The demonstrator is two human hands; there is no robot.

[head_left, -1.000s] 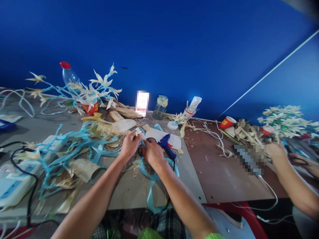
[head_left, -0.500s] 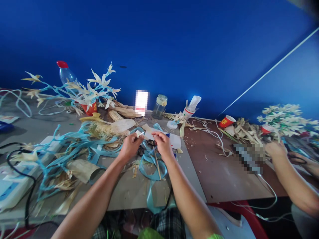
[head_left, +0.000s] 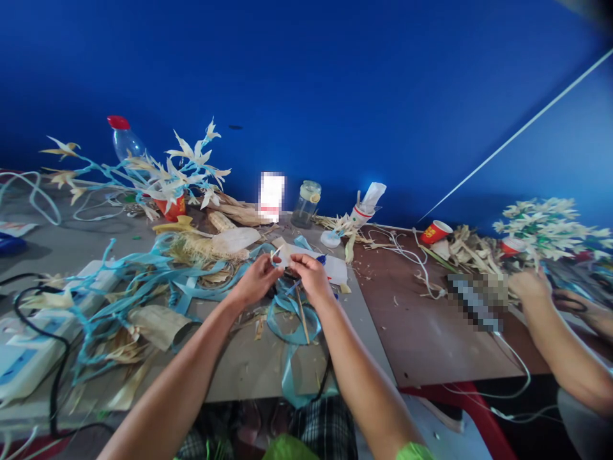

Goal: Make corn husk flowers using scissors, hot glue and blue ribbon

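In the head view my left hand is closed in a pinch, with a small pale strip standing up at its fingertips. Close beside it, my right hand has its fingers pinched together; what they hold is too small to make out. Below the hands, a looped light-blue ribbon lies on the table, and a thin tan stalk crosses it. A white sheet lies just beyond my right hand. Dark scissors under the hands are mostly hidden.
Blue ribbons and dry husks cover the left, beside a white power strip. Husk flowers stand in a red cup. A glass jar stands at the back. At right, a co-worker's hand works near white flowers.
My left hand has turned and shifted slightly right, its fingertips now nearer my right hand. The pale strip stands more upright. My right hand has moved slightly left.
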